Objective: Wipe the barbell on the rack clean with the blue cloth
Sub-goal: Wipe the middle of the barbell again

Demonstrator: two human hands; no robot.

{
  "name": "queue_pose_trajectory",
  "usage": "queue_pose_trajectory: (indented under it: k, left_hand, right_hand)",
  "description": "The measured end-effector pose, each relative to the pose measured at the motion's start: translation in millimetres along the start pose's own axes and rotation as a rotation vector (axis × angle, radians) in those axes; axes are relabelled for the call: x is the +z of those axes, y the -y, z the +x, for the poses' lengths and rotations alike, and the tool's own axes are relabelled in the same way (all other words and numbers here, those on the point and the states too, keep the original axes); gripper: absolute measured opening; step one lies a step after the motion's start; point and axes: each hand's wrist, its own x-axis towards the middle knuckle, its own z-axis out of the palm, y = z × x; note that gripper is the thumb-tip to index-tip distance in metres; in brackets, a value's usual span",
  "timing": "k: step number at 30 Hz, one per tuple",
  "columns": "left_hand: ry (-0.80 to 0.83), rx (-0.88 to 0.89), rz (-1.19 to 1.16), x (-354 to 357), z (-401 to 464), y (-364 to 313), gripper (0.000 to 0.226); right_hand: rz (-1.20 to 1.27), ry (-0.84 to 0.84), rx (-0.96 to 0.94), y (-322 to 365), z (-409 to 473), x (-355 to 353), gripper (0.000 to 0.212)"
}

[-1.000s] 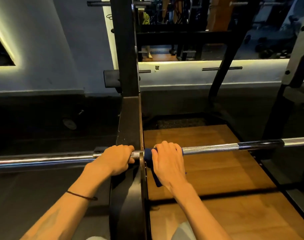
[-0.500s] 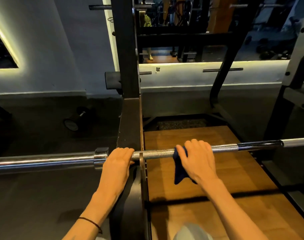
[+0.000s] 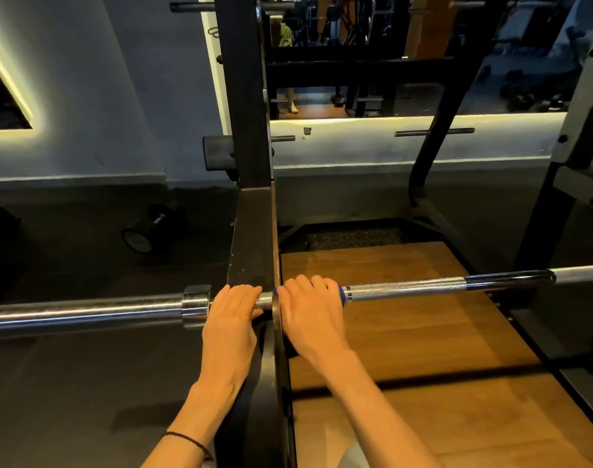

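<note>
**Right hand slid back along the bar to the rack upright**

Since half a second ago my right hand (image 3: 308, 312) has travelled left along the barbell (image 3: 406, 289), from out over the knurling to just beside the rack upright (image 3: 251, 231); my left hand (image 3: 231, 315) has stayed put on the other side of it.

That black upright and its hook plate stand between my two hands. A chrome collar (image 3: 196, 305) sits just left of my left hand, and a dumbbell (image 3: 146, 228) lies on the dark floor (image 3: 68, 383) well to the left.

My right fingers (image 3: 305, 283) are curled over the bar, clamped on the blue cloth (image 3: 341, 295), of which only a small edge peeks out at the right of my hand. My left fingers are wrapped over the bare bar.

Under the bar to the right is a wooden platform (image 3: 406, 349). Beyond, a grey wall with lit strips and a mirror (image 3: 372, 62) showing gym equipment.
</note>
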Motion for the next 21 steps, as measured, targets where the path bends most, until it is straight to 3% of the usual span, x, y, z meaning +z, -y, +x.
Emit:
queue_pose_trajectory:
  k: [5,10,13,16,21]
  left_hand:
    - [-0.06,-0.006,-0.035,0,-10,-1,0.045]
    - [0.03,0.047,0.082,-16,-5,-7,0.027]
    - [0.114,-0.04,0.146,-26,11,-13,0.015]
    - [0.197,-0.09,0.191,-24,36,-18,0.02]
    - [0.21,0.015,0.318,-7,33,-14,0.026]
  right_hand:
    - [-0.027,-0.035,0.061,-77,-13,-9,0.043]
    - [-0.052,-0.084,0.217,-161,-32,-25,0.038]
    - [-0.01,-0.126,0.29,-151,-29,-12,0.037]
    - [0.041,-0.189,0.304,-137,-30,-9,0.034]
    - [0.04,-0.121,0.244,-105,-28,-8,0.032]
